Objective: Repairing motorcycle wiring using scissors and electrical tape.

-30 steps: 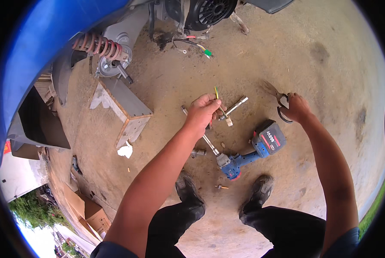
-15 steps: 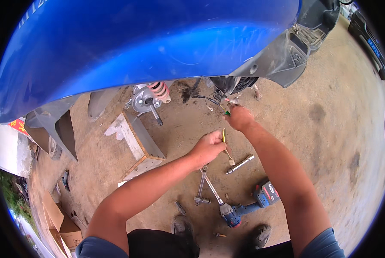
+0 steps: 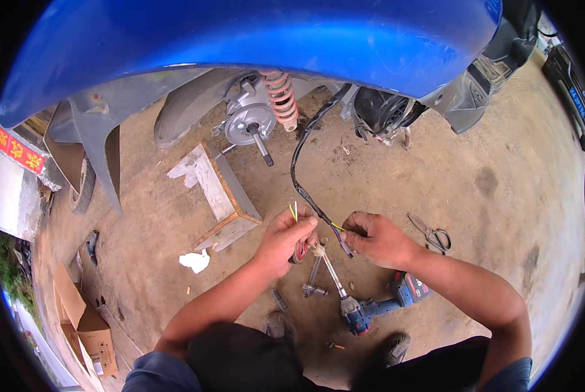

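My left hand is closed on a short bundle of yellow and white wires, whose ends stick up past the thumb. A pale connector shows just beyond its fingers. Under those fingers is a small round thing with a red centre, perhaps a tape roll. From beneath the blue vehicle body a black-wrapped wiring harness hangs down between my hands. My right hand pinches a yellow wire at its loose end, where darker wires also come out. The two wire ends are apart.
Scissors lie right of my right hand. Below are a blue cordless impact wrench, a ratchet and a socket. A wooden-edged box stands left, near a hub with a shaft and red coil spring. A cardboard box sits far left.
My right hand has come down and nearer from the vehicle's underside. The black harness now stretches toward me. My left hand has shifted left and slightly down, with its wires. Scissors have come into sight.
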Demonstrator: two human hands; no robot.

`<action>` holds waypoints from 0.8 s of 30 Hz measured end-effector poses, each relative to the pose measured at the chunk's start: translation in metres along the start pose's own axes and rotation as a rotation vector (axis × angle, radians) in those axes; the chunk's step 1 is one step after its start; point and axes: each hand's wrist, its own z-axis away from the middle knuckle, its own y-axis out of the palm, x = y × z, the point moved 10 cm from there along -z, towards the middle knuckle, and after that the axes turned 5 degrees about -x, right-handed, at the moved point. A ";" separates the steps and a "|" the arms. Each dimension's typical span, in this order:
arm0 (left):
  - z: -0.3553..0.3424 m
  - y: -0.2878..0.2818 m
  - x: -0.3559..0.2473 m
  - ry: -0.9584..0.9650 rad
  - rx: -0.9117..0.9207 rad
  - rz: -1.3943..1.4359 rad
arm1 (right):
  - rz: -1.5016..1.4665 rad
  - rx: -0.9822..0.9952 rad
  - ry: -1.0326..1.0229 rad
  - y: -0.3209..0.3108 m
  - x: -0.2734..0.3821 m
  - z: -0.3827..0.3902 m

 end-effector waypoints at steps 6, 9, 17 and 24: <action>0.030 0.046 0.000 -0.038 0.204 -0.383 | -0.049 -0.118 -0.093 0.008 0.028 0.032; 0.024 0.043 -0.006 0.201 0.259 -0.505 | 0.162 -0.152 -0.273 0.006 0.047 0.036; 0.042 0.034 -0.003 -0.117 0.214 -0.566 | 0.408 -0.069 -0.415 -0.010 0.083 0.040; 0.056 0.051 -0.004 -0.054 0.443 -0.503 | 0.449 -0.024 -0.546 -0.013 0.102 0.052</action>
